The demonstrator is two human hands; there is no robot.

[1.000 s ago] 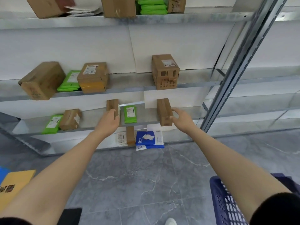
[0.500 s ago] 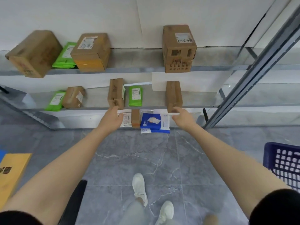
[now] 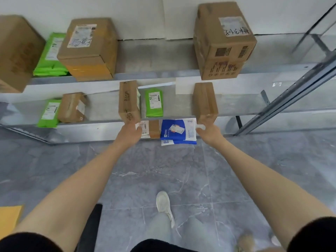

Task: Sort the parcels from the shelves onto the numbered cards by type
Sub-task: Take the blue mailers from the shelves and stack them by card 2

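Our left hand (image 3: 129, 134) curls round the near end of a narrow brown box (image 3: 128, 99); our right hand (image 3: 209, 132) pinches the near end of a second brown box (image 3: 205, 100); both boxes lie lengthwise on the lower shelf (image 3: 240, 104), their near ends at its front edge.

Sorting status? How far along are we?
Done: nothing visibly sorted; only a corner of the yellow card shows. In hand: left hand grips the scribbled narrow box, right hand the plain narrow box, both on the shelf. Left: large boxes, green mailers, blue envelope to move.
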